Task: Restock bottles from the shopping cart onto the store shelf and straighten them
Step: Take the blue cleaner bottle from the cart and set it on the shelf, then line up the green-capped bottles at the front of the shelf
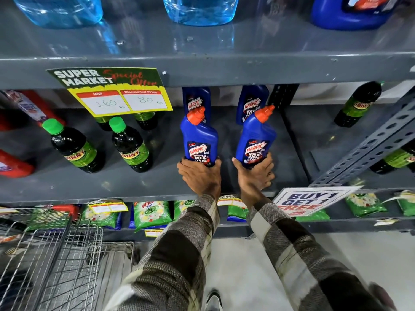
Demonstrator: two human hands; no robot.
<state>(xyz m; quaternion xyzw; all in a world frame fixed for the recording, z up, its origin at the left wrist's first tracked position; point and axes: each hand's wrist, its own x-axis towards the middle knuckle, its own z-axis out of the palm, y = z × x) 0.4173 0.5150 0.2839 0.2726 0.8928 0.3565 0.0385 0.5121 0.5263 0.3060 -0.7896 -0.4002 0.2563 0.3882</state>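
Harpic bottles upright on grey shelf (157, 182), front row. Left hand (200, 176) grip clamped on base of left bottle (199, 140); right hand (256, 176) clamped on base of right bottle (256, 138). Both arms extended forward, plaid sleeves. Cart (56, 254) lower left.

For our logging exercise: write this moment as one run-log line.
left hand: grips left Harpic bottle | right hand: grips right Harpic bottle | both bottles upright on shelf
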